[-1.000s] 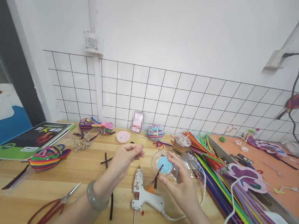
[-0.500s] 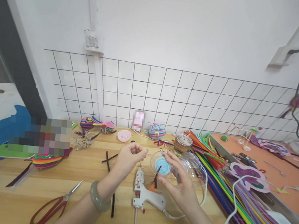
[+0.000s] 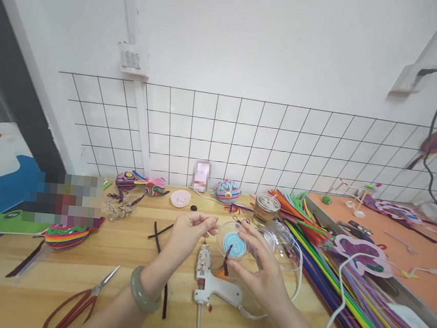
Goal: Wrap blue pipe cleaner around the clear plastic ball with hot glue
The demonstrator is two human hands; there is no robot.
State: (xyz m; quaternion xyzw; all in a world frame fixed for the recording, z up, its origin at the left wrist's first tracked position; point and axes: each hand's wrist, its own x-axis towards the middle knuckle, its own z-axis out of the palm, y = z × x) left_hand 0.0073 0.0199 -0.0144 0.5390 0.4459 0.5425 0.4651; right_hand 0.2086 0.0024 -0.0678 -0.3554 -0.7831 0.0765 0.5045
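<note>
My right hand [image 3: 264, 271] has its thumb and fingers curved round a clear plastic ball [image 3: 219, 241]. A light-blue spiral disc [image 3: 235, 244] shows on the ball, and a dark tassel [image 3: 227, 253] hangs at its lower edge. Just left of the ball, my left hand [image 3: 192, 233] is closed in a pinch; whatever lies between its fingertips is too small to make out. Below the left fingertips, a white hot glue gun [image 3: 210, 287] lies with its nozzle pointing away from me.
Red-handled scissors [image 3: 81, 300] and black pipe cleaners [image 3: 166, 293] lie to the left. Coloured pipe cleaners [image 3: 348, 295] cover the right side. A pink dish [image 3: 180, 198], a lidded jar [image 3: 266, 210] and striped ornaments [image 3: 228, 191] stand at the back. The glue gun's white cord [image 3: 299, 280] curves behind my right hand.
My left fingertips have come slightly closer to the clear ball. The view has shifted a little, and a black button behind my left hand shows more fully. Both hands otherwise keep their pose.
</note>
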